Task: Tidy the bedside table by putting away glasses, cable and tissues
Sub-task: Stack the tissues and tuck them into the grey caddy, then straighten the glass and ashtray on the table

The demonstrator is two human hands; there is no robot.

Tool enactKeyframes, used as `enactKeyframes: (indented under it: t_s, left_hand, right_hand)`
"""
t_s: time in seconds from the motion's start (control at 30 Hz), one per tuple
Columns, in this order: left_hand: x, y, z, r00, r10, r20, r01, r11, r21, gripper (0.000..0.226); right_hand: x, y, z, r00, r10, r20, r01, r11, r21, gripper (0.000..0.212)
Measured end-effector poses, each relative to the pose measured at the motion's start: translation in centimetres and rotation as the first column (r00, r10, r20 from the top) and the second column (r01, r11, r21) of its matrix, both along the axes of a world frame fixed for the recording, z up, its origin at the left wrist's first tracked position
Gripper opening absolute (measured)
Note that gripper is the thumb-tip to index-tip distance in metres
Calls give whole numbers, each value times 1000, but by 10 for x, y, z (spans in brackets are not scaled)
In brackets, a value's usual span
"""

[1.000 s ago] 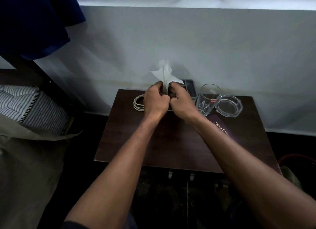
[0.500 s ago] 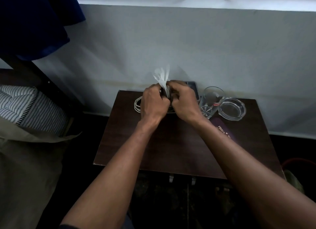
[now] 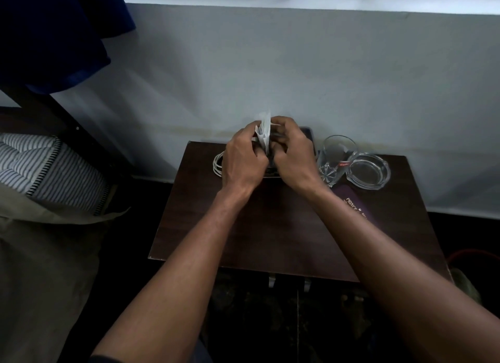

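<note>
A white tissue is pinched between my left hand and my right hand at the back of the dark wooden bedside table. Only a narrow folded strip of it sticks up above my fingers. A coiled white cable lies on the table just left of my left hand. Behind my right hand shows the corner of a dark tray; my hands hide what it holds. No eyeglasses show.
A drinking glass and a clear glass ashtray stand at the back right, with a dark purple booklet in front of them. A white wall runs behind the table. A bed with a striped pillow is at the left.
The tissue stood tall and spread above my hands; now it is folded down smaller between them. My right hand has closed over its top. The camera view has shifted slightly.
</note>
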State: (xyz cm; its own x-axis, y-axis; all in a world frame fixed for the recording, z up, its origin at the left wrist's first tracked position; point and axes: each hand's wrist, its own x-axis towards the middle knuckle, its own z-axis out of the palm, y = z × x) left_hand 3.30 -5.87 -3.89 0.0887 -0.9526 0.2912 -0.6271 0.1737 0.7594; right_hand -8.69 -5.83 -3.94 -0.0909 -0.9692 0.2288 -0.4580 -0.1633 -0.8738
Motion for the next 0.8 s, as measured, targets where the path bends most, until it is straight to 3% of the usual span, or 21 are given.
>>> enactKeyframes:
  t_s: [0.1, 0.23, 0.4, 0.53, 0.63, 0.8]
  left_hand:
    - [0, -1, 2, 999, 13, -40, -13, 1000, -6, 56]
    - [-3, -1, 7, 993, 59, -107, -51, 996, 79, 59]
    - [0, -3, 9, 956, 174, -235, -154, 983, 102, 45]
    - [-4, 2, 13, 965, 192, -181, -189, 981, 38, 45]
    - [-9, 8, 16, 977, 192, -97, -202, 974, -104, 42]
    - [-23, 18, 22, 996, 85, 36, -71, 952, -298, 19]
  right_hand:
    - [0, -2, -1, 1000, 21, -14, -21, 1000, -10, 51]
    - [-1, -3, -3, 977, 55, -207, -48, 998, 41, 55]
    - [1, -1, -8, 958, 69, -280, -62, 997, 36, 60]
    - [-1, 5, -4, 962, 19, -273, -15, 1000, 18, 59]
    - [-6, 12, 0, 964, -6, -266, 2, 1000, -14, 53]
    - [-26, 26, 9, 960, -33, -279, 18, 998, -57, 34]
